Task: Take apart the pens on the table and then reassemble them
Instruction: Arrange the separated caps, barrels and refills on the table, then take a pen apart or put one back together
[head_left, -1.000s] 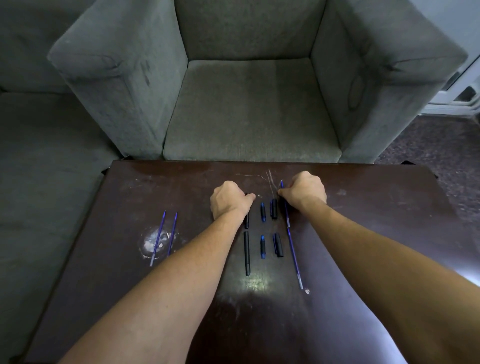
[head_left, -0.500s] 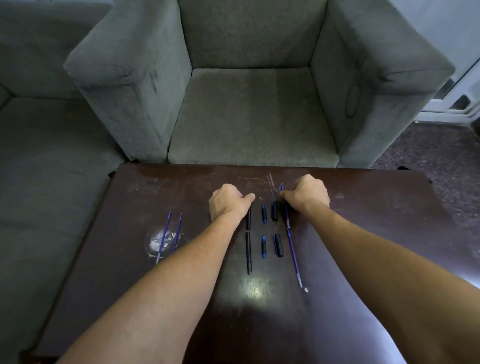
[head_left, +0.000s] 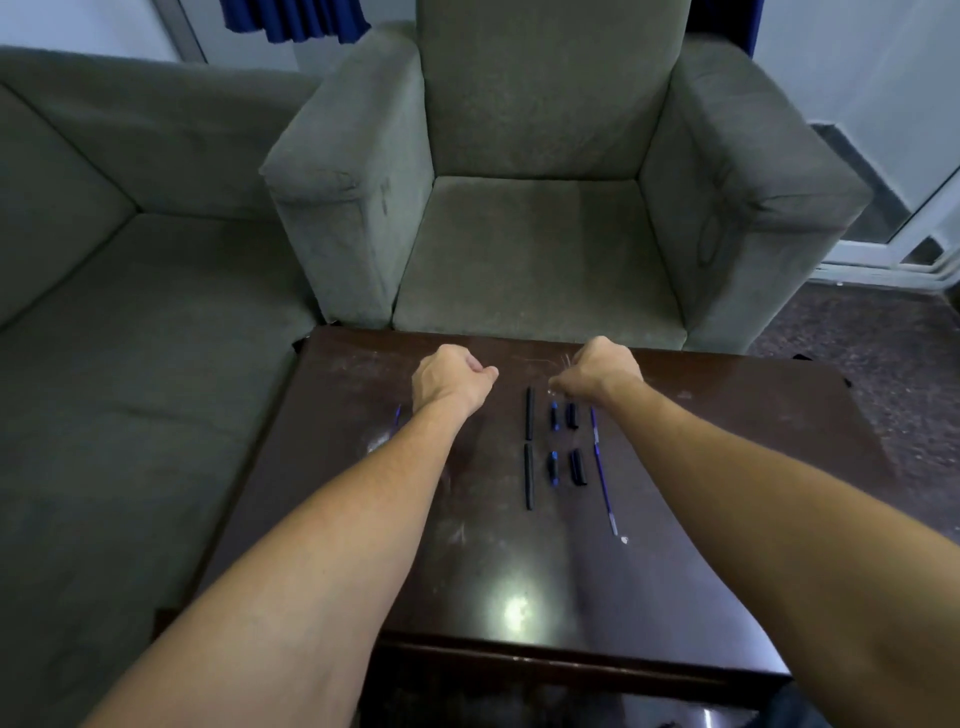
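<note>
Pen parts lie in rows on the dark table. Two black barrels lie end to end. Right of them are two short blue pieces and two black caps. A long blue refill lies at the right, its far end under my right wrist. My left hand is a closed fist left of the far barrel, with nothing visible in it. My right hand is curled shut, fingertips down just beyond the far blue piece. I see nothing in its grip.
Thin wires lie by my right hand. The tip of another blue refill shows left of my left forearm. A grey armchair stands beyond the table's far edge, and a grey sofa is on the left.
My left hand has moved left, away from the far black barrel, which now lies uncovered. My right hand has lifted slightly off the refill's far end. The view has tilted up.
</note>
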